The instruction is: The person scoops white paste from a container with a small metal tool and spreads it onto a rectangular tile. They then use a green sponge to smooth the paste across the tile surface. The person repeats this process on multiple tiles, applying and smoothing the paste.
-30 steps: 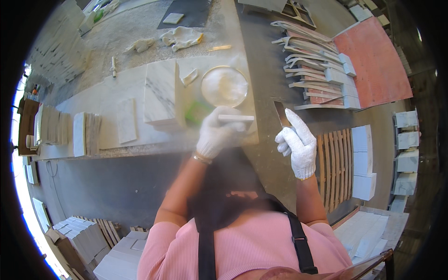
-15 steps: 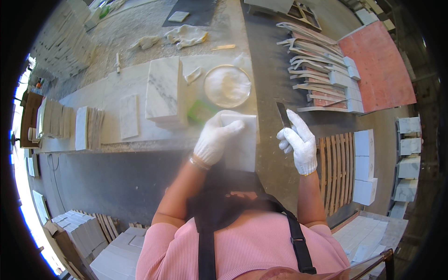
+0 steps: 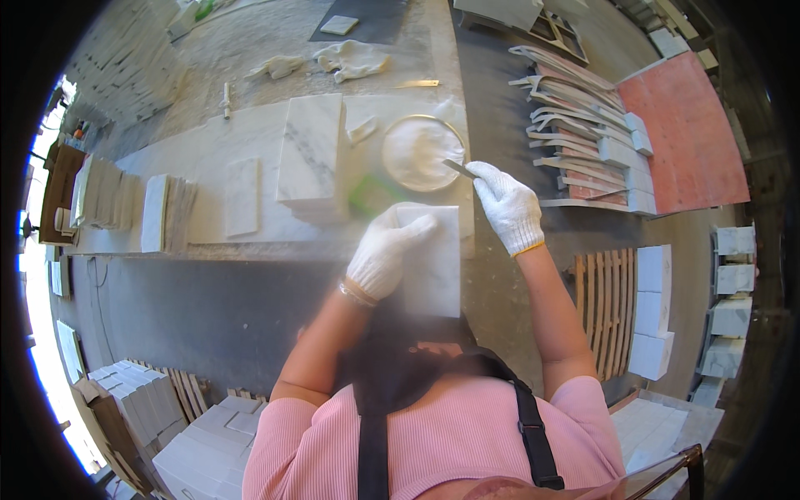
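Note:
My left hand (image 3: 383,252), in a white knit glove, grips a white marble tile (image 3: 435,262) by its upper left part, thumb across its face. The tile is held upright in front of my dark apron, by the table's near edge. In my gloved right hand (image 3: 505,204) is a putty knife (image 3: 458,169), its blade pointing left over the rim of a round dish (image 3: 463,148). White powder or paste (image 3: 417,150) fills the dish; I cannot make out which. Left of the dish stands a stack of marble tiles (image 3: 310,154), with a blurred green thing (image 3: 371,193) beside it.
On the dusty table (image 3: 200,187) lie a single tile (image 3: 242,196), upright tile groups (image 3: 167,212) and crumpled gloves (image 3: 350,60). Off to the right are a slatted wooden pallet (image 3: 604,308), white blocks (image 3: 652,308) and a red board (image 3: 687,133) with curling strips beside it.
My right hand has moved up and left, taking the putty knife from beside the table to the dish's edge. The left hand still holds the tile. The view has shifted slightly.

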A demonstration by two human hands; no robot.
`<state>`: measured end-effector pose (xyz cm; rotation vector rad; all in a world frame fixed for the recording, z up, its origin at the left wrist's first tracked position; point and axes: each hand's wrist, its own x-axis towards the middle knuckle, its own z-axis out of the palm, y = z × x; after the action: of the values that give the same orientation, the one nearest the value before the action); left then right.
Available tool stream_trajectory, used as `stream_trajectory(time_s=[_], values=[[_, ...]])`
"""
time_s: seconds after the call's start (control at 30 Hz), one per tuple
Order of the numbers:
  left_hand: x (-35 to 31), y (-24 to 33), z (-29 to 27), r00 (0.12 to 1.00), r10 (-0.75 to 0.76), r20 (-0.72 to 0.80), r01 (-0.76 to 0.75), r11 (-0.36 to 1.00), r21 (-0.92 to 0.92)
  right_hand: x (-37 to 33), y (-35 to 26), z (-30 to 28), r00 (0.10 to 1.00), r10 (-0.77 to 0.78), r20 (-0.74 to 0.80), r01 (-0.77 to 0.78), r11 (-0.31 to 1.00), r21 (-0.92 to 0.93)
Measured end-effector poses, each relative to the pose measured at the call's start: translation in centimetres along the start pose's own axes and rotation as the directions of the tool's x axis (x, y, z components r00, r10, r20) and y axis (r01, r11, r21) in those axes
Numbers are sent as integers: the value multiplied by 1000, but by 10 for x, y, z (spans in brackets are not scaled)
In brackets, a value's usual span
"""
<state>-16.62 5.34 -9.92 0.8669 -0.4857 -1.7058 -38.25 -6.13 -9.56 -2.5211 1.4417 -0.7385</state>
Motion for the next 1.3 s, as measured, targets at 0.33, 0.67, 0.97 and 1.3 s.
stream_trajectory(time_s=[0.33, 0.67, 0.97, 1.3], values=[[-12, -6, -10, 997, -19, -80, 20, 1000, 15, 27, -7, 37, 959, 54, 279, 53, 930, -364], [-39, 21, -5, 993, -7, -119, 36, 969, 244, 6, -42, 1, 990, 85, 110, -37, 925, -379], [-48, 171, 1, 993, 90, 80, -120, 665, 737, -52, -89, 37, 963, -245, 114, 225, 961, 159], [-46, 81, -31, 988, -155, 1, 127, 811, 570, -37, -99, 103, 948, -315, -43, 307, 943, -128]])
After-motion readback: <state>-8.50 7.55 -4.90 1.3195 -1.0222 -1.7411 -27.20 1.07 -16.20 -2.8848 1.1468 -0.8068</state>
